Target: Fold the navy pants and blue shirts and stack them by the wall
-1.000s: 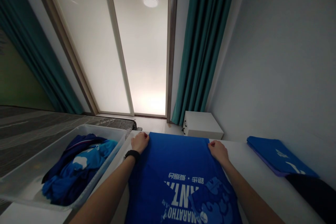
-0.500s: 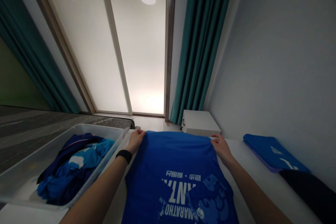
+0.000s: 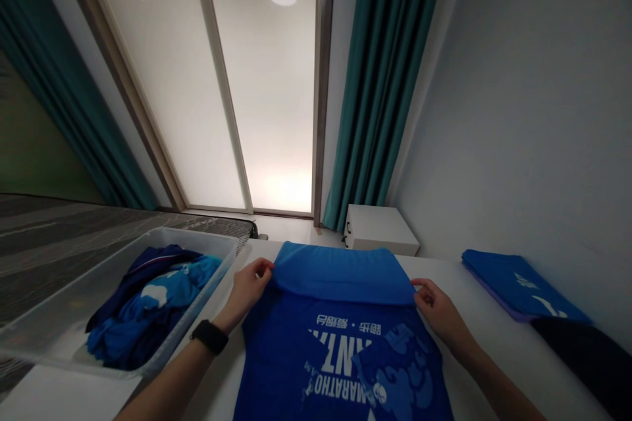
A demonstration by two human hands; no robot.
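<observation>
A blue T-shirt (image 3: 340, 355) with white print lies spread on the white table (image 3: 498, 348) in front of me. Its far edge is folded back toward me into a flap (image 3: 343, 273). My left hand (image 3: 247, 289) pinches the flap's left corner; a black band sits on that wrist. My right hand (image 3: 437, 312) pinches the flap's right corner. Both hands are closed on the cloth.
A translucent plastic bin (image 3: 74, 302) with crumpled blue clothes (image 3: 148, 302) stands at my left. Folded blue garments (image 3: 518, 283) lie at the right by the wall, with a dark item (image 3: 587, 348) in front of them. A white cabinet (image 3: 380, 230) and teal curtains (image 3: 385, 79) are beyond the table.
Both hands have lifted the shirt's far edge and drawn it back toward me, making a folded flap. The hands are now nearer to me.
</observation>
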